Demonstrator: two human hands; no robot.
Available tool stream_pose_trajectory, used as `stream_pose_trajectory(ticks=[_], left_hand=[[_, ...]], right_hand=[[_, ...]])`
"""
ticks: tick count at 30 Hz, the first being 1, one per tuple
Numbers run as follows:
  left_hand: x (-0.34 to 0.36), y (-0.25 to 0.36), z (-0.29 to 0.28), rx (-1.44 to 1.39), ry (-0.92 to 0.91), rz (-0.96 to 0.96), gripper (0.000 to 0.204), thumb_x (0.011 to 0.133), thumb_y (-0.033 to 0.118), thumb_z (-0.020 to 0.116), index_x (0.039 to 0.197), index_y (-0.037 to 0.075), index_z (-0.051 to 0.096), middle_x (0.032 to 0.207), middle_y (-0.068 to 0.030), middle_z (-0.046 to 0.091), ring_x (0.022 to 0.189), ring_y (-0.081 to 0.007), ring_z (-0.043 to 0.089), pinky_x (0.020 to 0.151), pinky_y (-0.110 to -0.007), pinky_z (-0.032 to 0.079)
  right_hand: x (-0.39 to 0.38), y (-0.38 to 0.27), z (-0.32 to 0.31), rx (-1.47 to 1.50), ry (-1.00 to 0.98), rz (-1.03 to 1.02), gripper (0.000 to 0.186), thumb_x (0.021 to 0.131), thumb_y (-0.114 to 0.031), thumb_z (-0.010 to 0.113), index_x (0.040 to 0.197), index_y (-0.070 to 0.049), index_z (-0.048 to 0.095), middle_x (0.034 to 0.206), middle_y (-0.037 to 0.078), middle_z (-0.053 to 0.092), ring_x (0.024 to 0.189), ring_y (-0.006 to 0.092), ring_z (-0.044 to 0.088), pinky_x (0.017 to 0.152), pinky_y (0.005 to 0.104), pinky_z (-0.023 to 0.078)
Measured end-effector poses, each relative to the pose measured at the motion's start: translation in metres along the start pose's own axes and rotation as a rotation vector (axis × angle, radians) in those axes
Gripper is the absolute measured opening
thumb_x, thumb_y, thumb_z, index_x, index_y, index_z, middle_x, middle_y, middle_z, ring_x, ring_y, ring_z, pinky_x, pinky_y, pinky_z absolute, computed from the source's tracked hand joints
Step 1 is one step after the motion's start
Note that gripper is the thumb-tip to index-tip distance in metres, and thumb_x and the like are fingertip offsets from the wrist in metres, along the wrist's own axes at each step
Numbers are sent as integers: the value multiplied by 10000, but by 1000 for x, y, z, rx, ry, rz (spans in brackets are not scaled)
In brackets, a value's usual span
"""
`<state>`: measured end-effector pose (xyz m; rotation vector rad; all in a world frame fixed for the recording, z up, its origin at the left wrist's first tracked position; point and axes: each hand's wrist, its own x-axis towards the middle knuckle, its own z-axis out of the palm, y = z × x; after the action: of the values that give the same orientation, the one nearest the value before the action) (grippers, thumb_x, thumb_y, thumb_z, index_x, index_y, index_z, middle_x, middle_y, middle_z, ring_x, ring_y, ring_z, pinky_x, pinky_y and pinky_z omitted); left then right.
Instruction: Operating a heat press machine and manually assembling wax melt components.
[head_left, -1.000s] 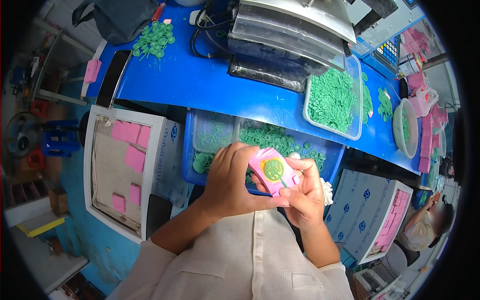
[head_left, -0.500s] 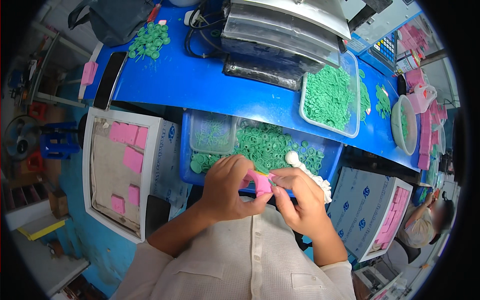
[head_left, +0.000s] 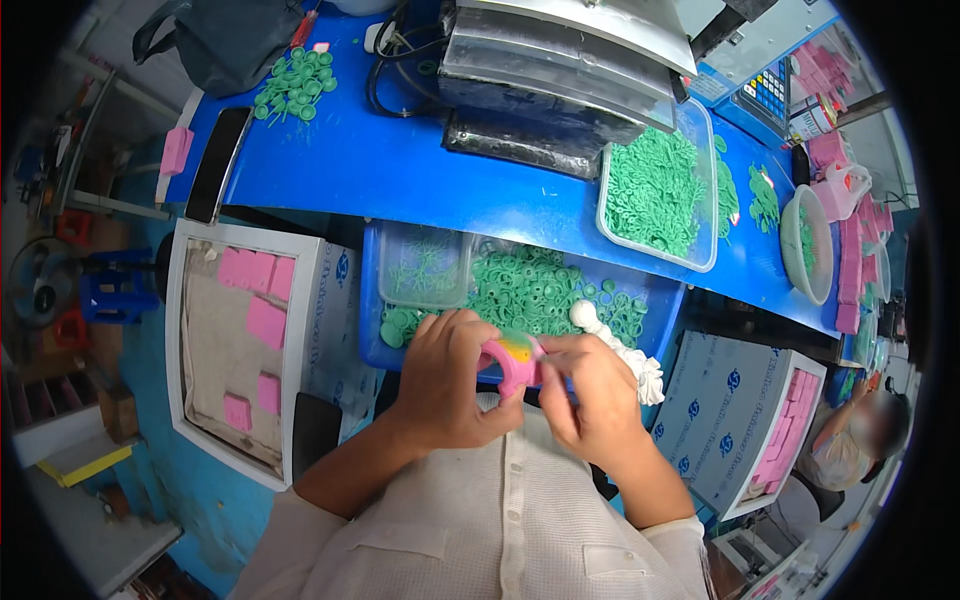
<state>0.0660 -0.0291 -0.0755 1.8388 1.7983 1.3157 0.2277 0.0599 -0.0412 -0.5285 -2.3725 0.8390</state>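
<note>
A pink rubber mould [head_left: 516, 378] is bent into an arch between my two hands, in front of my chest. Green and yellow patches show along its upper edge. My left hand [head_left: 450, 375] grips its left side, with the thumb low and the fingers over the top. At the opposite end my right hand [head_left: 592, 390] pinches the edge; whether a small piece sits in those fingertips is hidden. Just beyond both hands is a blue tray [head_left: 372, 340] of small green wax pieces [head_left: 520, 290], with a clear container [head_left: 425, 300] inside. A white cloth [head_left: 625, 355] hangs over its right side.
Pink moulds lie in a white-framed box [head_left: 300, 350] at left and another box [head_left: 735, 420] at right. The blue table [head_left: 400, 175] carries a phone [head_left: 217, 165], a metal machine [head_left: 560, 90] and a clear tub [head_left: 655, 200] of green pieces. Another person [head_left: 845, 440] sits far right.
The mould has turned and is bent further into an arch, showing more of its green and yellow edge. My right fingers have closed in on its right end.
</note>
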Motion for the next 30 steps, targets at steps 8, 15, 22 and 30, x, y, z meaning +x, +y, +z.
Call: stream_pose_trajectory(ticks=[8, 15, 22, 30], left_hand=[[-11, -8, -10, -51, -362, -77, 275, 742, 224, 736, 839, 50, 547, 757, -76, 493, 618, -228, 501, 573, -321, 405], [4, -2, 2, -523, -188, -437, 170, 847, 152, 693, 899, 18, 603, 853, -42, 462, 694, -92, 515, 585, -240, 400], [9, 6, 10, -1061, -6, -517, 139, 866, 37, 669, 979, -14, 606, 898, 6, 430, 791, -22, 470, 647, -199, 391], [2, 8, 11, -871, 17, -494, 131, 843, 35, 685, 958, 11, 626, 877, 17, 454, 681, -13, 448, 564, -183, 366]], right_hand=[[2, 12, 2, -8, 380, 40, 201, 756, 115, 631, 929, 38, 565, 886, 187, 650, 716, 287, 608, 639, 357, 495], [-2, 5, 11, 53, 339, 44, 196, 738, 107, 662, 910, 29, 609, 862, 162, 640, 720, 274, 600, 635, 342, 485], [0, -1, 18, 18, 249, -16, 241, 694, 94, 669, 918, 23, 614, 860, 146, 626, 710, 277, 594, 609, 344, 491], [-2, -2, 20, 15, 256, 31, 194, 687, 78, 658, 857, 10, 596, 786, 123, 596, 649, 255, 562, 551, 331, 448]])
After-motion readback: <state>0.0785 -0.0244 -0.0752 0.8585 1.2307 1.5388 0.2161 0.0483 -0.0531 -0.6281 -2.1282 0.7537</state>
